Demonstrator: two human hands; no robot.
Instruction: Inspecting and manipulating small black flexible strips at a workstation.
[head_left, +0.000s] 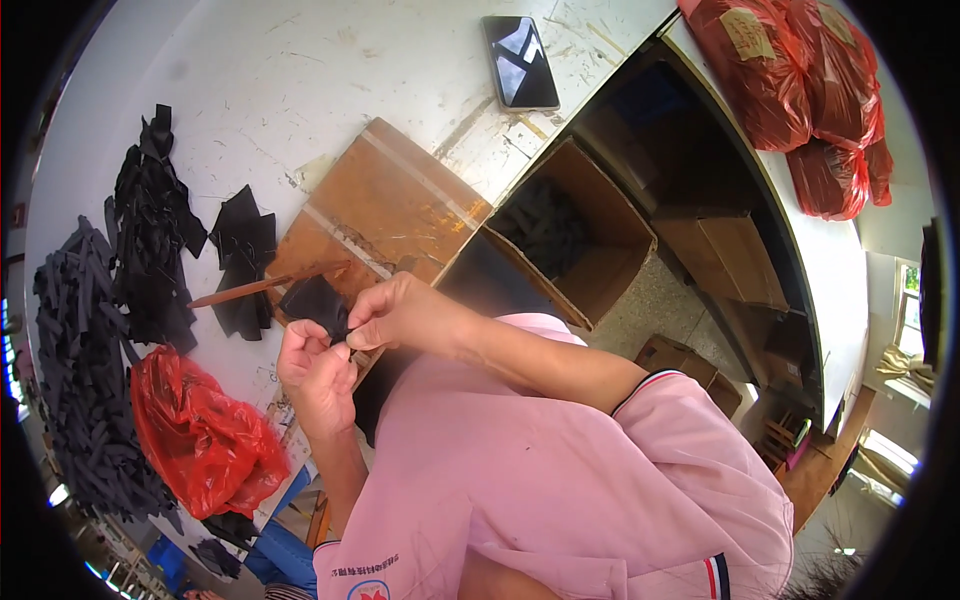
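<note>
My left hand and my right hand meet at the near edge of the table, fingertips pinched together. Between them is a small piece of black fabric, gripped by both hands along its near edge. The fabric's far part rests over a brown board with pale tape strips across it. Just beyond the fabric lies a thin, pointed wooden stick, partly on the board. Whatever sits right between the fingertips is too small to make out.
Left of the board are black fabric pieces, a black strip bundle, a large dark strip heap and a red plastic bag. A phone lies at the far side. An open carton stands below, right; red bags beyond.
</note>
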